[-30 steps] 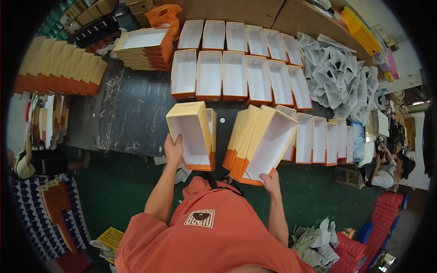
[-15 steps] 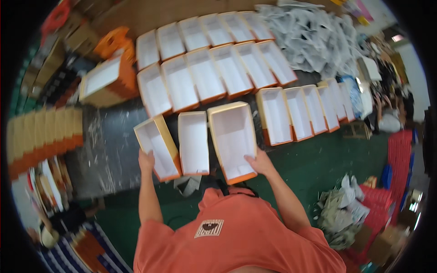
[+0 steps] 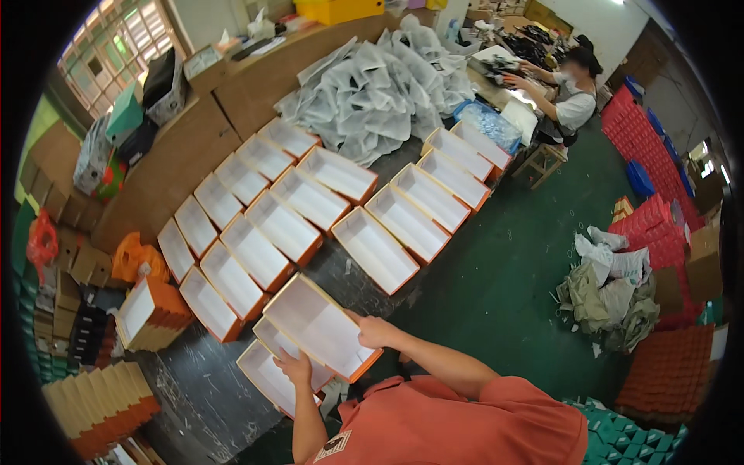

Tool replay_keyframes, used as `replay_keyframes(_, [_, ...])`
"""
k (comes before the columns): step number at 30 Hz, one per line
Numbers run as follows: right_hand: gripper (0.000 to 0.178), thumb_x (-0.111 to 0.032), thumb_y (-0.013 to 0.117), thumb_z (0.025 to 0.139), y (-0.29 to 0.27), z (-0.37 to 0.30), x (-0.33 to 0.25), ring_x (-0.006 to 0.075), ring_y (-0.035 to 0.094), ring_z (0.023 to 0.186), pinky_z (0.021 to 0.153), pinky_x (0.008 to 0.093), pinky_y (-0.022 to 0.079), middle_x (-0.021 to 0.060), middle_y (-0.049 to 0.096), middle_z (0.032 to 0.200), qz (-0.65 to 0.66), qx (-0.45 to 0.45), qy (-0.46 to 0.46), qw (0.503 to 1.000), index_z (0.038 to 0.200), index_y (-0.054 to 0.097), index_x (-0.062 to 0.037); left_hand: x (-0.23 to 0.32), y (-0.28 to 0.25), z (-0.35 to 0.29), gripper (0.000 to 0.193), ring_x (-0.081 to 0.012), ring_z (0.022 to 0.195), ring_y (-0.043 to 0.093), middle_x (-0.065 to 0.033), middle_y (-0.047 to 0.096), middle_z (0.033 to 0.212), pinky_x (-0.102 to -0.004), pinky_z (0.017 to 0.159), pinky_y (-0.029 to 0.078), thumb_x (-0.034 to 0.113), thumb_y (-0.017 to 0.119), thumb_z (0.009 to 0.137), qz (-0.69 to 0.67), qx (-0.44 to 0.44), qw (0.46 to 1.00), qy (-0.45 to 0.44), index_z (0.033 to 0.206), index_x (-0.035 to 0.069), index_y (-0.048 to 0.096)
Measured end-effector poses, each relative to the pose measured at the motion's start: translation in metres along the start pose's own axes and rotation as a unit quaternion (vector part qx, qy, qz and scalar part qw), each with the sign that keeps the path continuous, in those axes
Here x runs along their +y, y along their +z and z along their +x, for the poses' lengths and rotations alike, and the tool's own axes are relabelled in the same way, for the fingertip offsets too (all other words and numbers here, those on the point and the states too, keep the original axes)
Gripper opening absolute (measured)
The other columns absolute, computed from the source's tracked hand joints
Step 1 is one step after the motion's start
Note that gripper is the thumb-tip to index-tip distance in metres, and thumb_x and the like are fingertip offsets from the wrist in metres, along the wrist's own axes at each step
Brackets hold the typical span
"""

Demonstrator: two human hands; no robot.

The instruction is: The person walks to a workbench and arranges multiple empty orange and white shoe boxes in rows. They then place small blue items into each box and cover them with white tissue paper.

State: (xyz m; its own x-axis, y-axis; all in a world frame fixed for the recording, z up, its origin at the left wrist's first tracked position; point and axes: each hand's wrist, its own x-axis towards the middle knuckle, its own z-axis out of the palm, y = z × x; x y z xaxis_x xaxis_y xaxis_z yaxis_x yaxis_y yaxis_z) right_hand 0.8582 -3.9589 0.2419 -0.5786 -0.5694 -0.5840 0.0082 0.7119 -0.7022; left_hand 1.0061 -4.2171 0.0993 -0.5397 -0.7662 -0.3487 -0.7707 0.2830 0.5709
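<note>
Box [image 3: 316,319] in right hand [image 3: 377,332], mouth up; long axis slanting down rightward

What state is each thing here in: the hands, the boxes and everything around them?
Right hand: gripping a box's side
Held box: open, white inside showing
Left hand: touching the boxes, grip unclear
Boxes in rows: open, lined up
Whitish sheets: crumpled, heaped
Orange bag: crumpled
Black tabletop: scuffed
</note>
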Motion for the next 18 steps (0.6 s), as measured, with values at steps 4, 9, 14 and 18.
replay_keyframes(4, [0.085, -0.005, 0.051, 0.074, 0.017, 0.003, 0.033, 0.0470, 0.067, 0.088, 0.082, 0.0533, 0.055, 0.0338, 0.067, 0.093, -0.026, 0.031, -0.072, 0.997, 0.154, 0.023, -0.0070, 0.029, 0.009, -0.021, 0.102, -0.0355, 0.152, 0.008, -0.0152, 0.005, 0.166, -0.0750, 0.107, 0.018, 0.059, 0.074, 0.075, 0.137, 0.049, 0.988, -0.046, 0.156, 0.019, 0.027])
replay_keyframes(9, [0.092, -0.005, 0.056, 0.073, 0.024, 0.004, 0.046, 0.0467, 0.066, 0.096, 0.083, 0.0529, 0.054, 0.0315, 0.066, 0.108, -0.008, 0.019, -0.078, 0.997, 0.157, 0.021, -0.0162, 0.015, 0.015, -0.010, 0.096, -0.0349, 0.149, 0.018, -0.0127, 0.006, 0.166, -0.0715, 0.103, 0.028, 0.059, 0.072, 0.076, 0.046, 0.075, 0.996, -0.013, 0.153, 0.017, 0.033])
replay_keyframes(14, [0.091, 0.001, 0.056, 0.077, 0.003, -0.022, 0.049, 0.0443, 0.062, 0.109, 0.090, 0.0480, 0.053, 0.0259, 0.055, 0.135, 0.019, 0.039, -0.245, 0.969, 0.158, 0.021, -0.0203, 0.025, 0.029, -0.021, 0.090, -0.0394, 0.144, 0.027, -0.0156, 0.010, 0.165, -0.0704, 0.101, 0.033, 0.055, 0.073, 0.077, 0.144, 0.099, 0.984, -0.038, 0.150, 0.016, 0.037])
replay_keyframes(18, [0.078, 0.006, 0.059, 0.083, -0.014, -0.036, 0.051, 0.0330, 0.048, 0.135, 0.109, 0.0363, 0.044, 0.0167, 0.037, 0.156, 0.110, 0.044, -0.259, 0.959, 0.154, 0.031, -0.0112, 0.035, 0.021, -0.026, 0.088, -0.0401, 0.143, 0.028, -0.0161, 0.013, 0.164, -0.0694, 0.100, 0.034, 0.052, 0.073, 0.078, 0.162, 0.125, 0.978, -0.042, 0.149, 0.015, 0.038])
